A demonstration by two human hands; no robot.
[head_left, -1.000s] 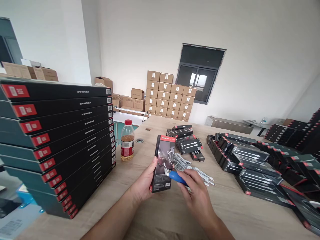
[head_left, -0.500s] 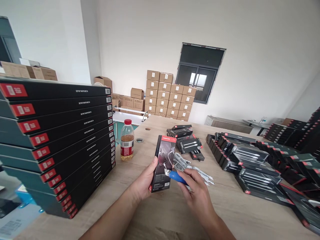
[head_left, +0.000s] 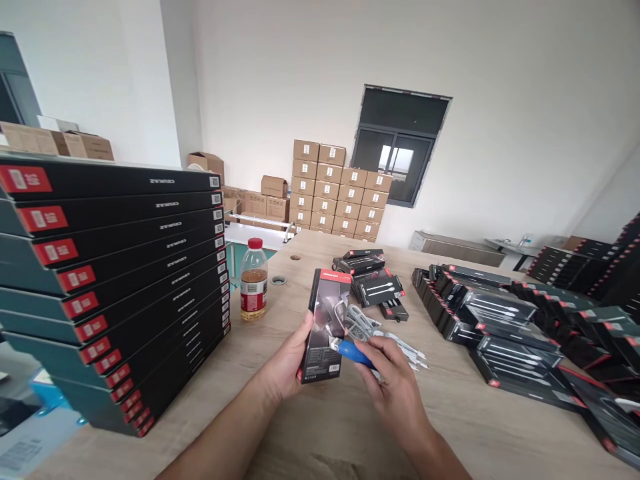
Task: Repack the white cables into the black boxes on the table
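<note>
My left hand (head_left: 293,357) grips the lower left side of a black box (head_left: 324,360) with a red top strip and a cable picture, held upright and tilted above the table. In my right hand (head_left: 393,373) is a blue-handled tool (head_left: 356,354), its pale metal tip against the face of the box near the middle. Whether the tip cuts the surface cannot be made out. Behind my right hand lie several grey-white cables (head_left: 365,322). Farther back is a loose pile of black boxes (head_left: 377,290).
A tall stack of black boxes (head_left: 125,267) stands at the left. Beside it is a red-capped bottle (head_left: 254,283). Rows of packed boxes (head_left: 510,327) cover the right of the wooden table (head_left: 320,440). Brown cartons (head_left: 327,190) are piled by the wall.
The box in my left hand has tilted slightly and shifted a little to the left. The blue-handled tool and my right hand have barely moved.
</note>
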